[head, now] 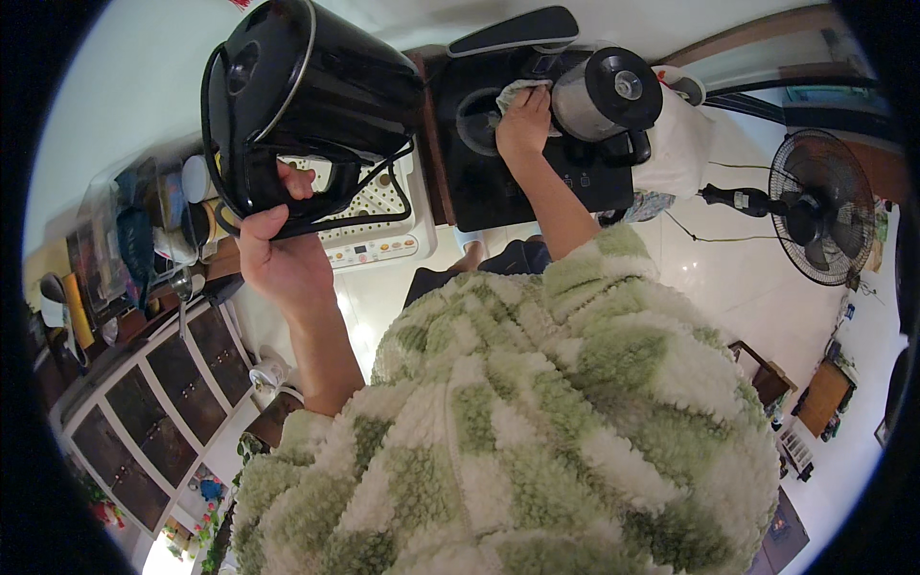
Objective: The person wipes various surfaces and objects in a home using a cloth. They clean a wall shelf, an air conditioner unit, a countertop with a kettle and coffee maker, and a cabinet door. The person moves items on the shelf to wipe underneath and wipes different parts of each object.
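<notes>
My left hand (287, 248) grips the handle of a black electric kettle (345, 79), which is raised and tilted at the upper left. Its black power cord (402, 187) loops around the body and handle. At the upper middle, my right hand (528, 122) presses a pale crumpled cloth (514, 93) onto a black glossy appliance top (474, 176) with touch marks. The cloth lies over the edge of a round ring (474, 126) on that top. Just right of this hand stands a clear jug-like kettle (586, 100) with a black lid and handle.
A dark spout arm (517, 30) extends behind the ring. Below the raised kettle sits a white appliance (428, 237) with a perforated top and buttons. Crowded shelf items (136, 237) stand left, above a dark-doored cabinet (154, 428). A white bag (672, 140) and a black fan (819, 205) are right.
</notes>
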`<state>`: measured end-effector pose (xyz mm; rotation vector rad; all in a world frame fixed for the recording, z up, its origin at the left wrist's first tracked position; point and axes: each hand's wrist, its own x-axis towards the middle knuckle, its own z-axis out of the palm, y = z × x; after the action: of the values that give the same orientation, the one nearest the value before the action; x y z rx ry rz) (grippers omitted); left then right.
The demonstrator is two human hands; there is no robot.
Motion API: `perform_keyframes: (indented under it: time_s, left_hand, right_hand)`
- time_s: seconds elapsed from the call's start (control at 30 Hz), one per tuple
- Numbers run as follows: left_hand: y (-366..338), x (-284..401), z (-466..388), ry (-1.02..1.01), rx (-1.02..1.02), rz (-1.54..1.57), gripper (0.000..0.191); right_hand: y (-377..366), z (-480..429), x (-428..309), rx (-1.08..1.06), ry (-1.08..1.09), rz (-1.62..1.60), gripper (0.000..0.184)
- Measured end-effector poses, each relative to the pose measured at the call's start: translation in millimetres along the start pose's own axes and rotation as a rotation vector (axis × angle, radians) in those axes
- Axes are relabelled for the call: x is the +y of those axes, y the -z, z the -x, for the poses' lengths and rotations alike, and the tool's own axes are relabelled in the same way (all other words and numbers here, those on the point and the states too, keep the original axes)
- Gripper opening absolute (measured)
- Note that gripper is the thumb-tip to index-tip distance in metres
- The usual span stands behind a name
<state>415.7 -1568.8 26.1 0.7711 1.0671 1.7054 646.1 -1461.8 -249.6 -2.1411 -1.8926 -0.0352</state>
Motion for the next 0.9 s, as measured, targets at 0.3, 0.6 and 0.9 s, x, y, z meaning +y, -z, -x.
perform_keyframes:
  time_s: [0.3,0.6,0.9]
  left_hand:
    - [-5,1,0,0.004,0.0,-0.001,0.038]
    - [-6,2,4,-0.027,0.006,-0.028,0.037]
    - [-3,1,7,-0.009,0.009,-0.045,0.038]
  right_hand:
    - [25,12,10,-0.214,0.22,-0.11,0.039]
    - [64,82,25,-0.123,0.264,-0.386,0.04]
    - [21,-18,3,-0.278,0.033,0.076,0.049]
